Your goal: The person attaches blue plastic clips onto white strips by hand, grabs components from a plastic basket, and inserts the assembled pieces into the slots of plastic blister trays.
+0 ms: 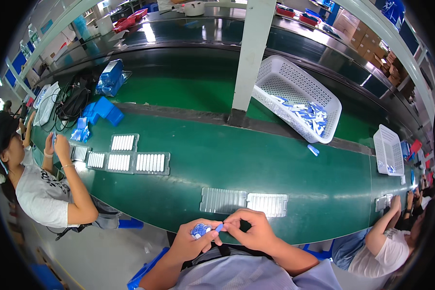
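My left hand [192, 240] is closed around a bunch of small blue-and-white plastic pieces [200, 230]. One blue piece [219, 227] sticks out past its thumb toward the other hand. At that piece's end, my right hand [250, 228] has thumb and forefinger pinched together; the fingertips hide the very tip. Just beyond my hands, two clear plastic trays lie side by side on the green table. The left tray [222, 200] shows bare ribbed slots, while the right tray [267, 205] has whitish strips in its slots.
A white basket [333, 113] holding many blue-and-white pieces stands beyond a white post [251, 58]. Several filled trays [152, 163] lie to the left, near a co-worker [43, 188]. Another basket [389, 150] and more people are at the right. One loose piece [313, 150] lies below the big basket.
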